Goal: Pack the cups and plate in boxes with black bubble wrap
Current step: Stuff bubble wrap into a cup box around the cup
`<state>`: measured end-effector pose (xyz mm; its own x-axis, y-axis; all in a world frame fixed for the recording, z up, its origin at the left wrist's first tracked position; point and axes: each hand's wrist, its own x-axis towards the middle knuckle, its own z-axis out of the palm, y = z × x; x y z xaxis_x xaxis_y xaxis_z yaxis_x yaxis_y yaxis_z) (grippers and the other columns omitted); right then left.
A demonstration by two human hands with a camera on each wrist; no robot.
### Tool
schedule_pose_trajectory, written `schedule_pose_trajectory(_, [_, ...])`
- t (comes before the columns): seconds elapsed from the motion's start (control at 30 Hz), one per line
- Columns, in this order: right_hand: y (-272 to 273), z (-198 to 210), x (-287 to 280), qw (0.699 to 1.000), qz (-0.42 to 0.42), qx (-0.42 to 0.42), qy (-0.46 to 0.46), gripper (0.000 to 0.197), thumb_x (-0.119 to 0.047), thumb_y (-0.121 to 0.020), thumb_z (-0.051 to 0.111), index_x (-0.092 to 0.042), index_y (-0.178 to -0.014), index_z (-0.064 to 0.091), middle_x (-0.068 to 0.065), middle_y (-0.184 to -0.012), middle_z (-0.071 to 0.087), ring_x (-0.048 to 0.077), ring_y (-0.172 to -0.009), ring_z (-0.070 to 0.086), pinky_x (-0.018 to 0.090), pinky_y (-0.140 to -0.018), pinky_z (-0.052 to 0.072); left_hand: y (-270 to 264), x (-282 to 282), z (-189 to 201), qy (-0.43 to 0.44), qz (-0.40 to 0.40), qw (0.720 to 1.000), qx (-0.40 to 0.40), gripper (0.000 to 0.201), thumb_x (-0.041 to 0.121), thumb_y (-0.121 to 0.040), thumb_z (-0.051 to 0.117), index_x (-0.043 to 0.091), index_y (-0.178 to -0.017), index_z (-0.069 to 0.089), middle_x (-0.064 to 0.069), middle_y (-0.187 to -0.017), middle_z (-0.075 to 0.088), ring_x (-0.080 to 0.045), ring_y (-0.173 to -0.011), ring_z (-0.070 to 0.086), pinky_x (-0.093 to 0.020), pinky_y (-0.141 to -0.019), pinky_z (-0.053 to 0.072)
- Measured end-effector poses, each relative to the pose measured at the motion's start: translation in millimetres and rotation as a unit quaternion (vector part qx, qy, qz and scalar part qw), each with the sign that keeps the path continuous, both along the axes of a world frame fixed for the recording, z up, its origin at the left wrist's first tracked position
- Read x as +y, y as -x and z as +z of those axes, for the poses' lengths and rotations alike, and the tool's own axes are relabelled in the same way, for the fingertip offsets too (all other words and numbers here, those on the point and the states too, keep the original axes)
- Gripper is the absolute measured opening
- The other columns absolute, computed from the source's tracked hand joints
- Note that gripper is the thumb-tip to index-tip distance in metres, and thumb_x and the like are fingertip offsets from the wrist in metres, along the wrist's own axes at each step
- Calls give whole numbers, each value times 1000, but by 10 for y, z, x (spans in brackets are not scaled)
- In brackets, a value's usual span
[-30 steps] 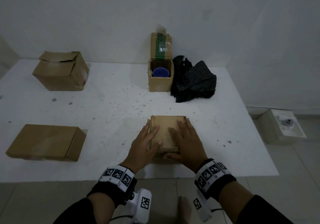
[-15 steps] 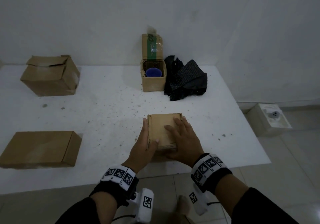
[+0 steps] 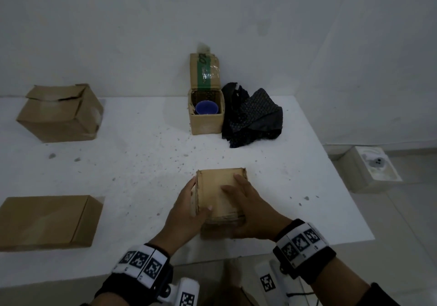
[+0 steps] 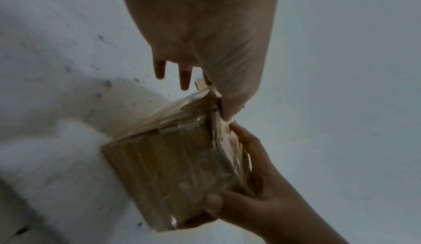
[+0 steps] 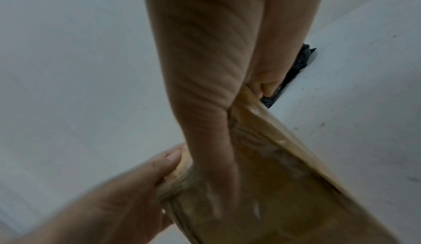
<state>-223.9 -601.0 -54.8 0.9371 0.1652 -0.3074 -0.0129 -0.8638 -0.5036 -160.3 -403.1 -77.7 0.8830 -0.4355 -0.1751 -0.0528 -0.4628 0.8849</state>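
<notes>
Your hands hold a small closed cardboard box (image 3: 220,194) near the front edge of the white table (image 3: 142,164). Your left hand (image 3: 186,213) cups the box's left side, fingers straight and together along the wall, thumb laid over the top corner. Your right hand (image 3: 248,213) lies on the lid with fingers straight and slightly spread, thumb wrapped round the near side. The left wrist view shows glossy tape across the box; what it holds cannot be seen.

At the back of the table stands an open box (image 3: 207,114), its taped flap upright against the wall, with a blue cup (image 3: 206,109) sitting inside. Touching its right side lies a crumpled heap of black bubble wrap (image 3: 253,116).

Far left at the back sits a larger box (image 3: 61,114), its flaps folded down loosely. At the front left lies a flat closed box (image 3: 47,220), close to the table's near edge. No plate is visible.

Bare speckled tabletop stretches between your box and the others. The table's right edge runs close beside the bubble wrap; beyond it, a white block (image 3: 371,171) rests on the floor.
</notes>
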Motion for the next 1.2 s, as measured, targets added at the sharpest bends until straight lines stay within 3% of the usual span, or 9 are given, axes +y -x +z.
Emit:
schedule_pose_trajectory(0.07, [-45,79,-92,998,2,35,-49,98,-53,-69,75,-37,-143,14,-8,-153,-17,21,-142,7,42,-111,32,-120,-1,110,-45,18,998,-37,83,62,-68,58,36,-140,27,12,-143,36,-12,-130,37,-40,-109,34])
schedule_pose_trajectory(0.17, [-232,304,-286,994,-31,32,-101,76,-45,-80,69,-30,-141,25,-7,-146,20,17,-129,34,31,-101,40,-402,-108,337,-40,17,995,-89,77,68,-70,49,32,-137,34,9,-142,38,-11,-129,36,-34,-109,31])
schedule_pose_trajectory(0.23, [-458,463,-478,990,-66,27,-122,56,-42,-84,64,-32,-133,38,-10,-127,44,11,-115,47,20,-89,41,-659,-259,476,-31,9,993,-116,71,59,-74,51,27,-136,37,6,-139,40,-11,-127,37,-31,-107,31])
schedule_pose_trajectory(0.37, [-1041,624,-959,983,-116,-31,-137,33,-38,-85,65,-30,-115,55,-4,-107,61,8,-92,60,4,-68,42,-1224,-739,760,-31,-15,987,-157,55,35,-86,62,16,-133,41,0,-133,45,-14,-123,42,-19,-95,30])
schedule_pose_trajectory(0.53, [-1771,596,-1532,977,-166,-78,-111,29,-22,-89,62,-14,-117,58,2,-111,59,16,-101,58,16,-80,41,-1781,-1533,847,-41,-100,977,-184,51,23,-90,59,17,-136,39,1,-137,45,-12,-127,41,-19,-94,33])
schedule_pose_trajectory(0.73, [-2453,235,-2009,986,-137,-98,-11,42,-7,-89,51,-11,-130,47,11,-133,48,26,-121,48,32,-97,39,-2141,-2393,500,-82,-178,961,-194,63,23,-88,59,11,-143,29,-9,-144,38,-20,-133,36,-31,-110,31])
schedule_pose_trajectory(0.93, [-2838,-116,-2234,988,-84,-75,103,72,-11,-84,53,-28,-147,22,-5,-154,24,29,-120,46,40,-89,48,-2422,-2816,158,-207,-167,949,-170,81,22,-87,58,7,-148,8,-13,-153,19,-26,-141,19,-39,-115,24])
schedule_pose_trajectory(1.03, [-2963,-220,-2319,987,-47,-53,145,70,-19,-85,56,-27,-146,23,4,-144,34,31,-116,48,39,-84,48,-2508,-2887,82,-277,-149,937,-153,92,27,-83,62,10,-149,0,-12,-153,16,-31,-139,20,-50,-109,31])
schedule_pose_trajectory(1.2, [-3014,-261,-2413,980,-64,-139,127,32,-24,-83,60,-20,-115,59,6,-113,50,26,-103,51,33,-70,47,-2553,-2907,74,-325,-133,925,-146,108,40,-74,71,14,-149,-3,-10,-150,20,-33,-132,27,-50,-104,30])
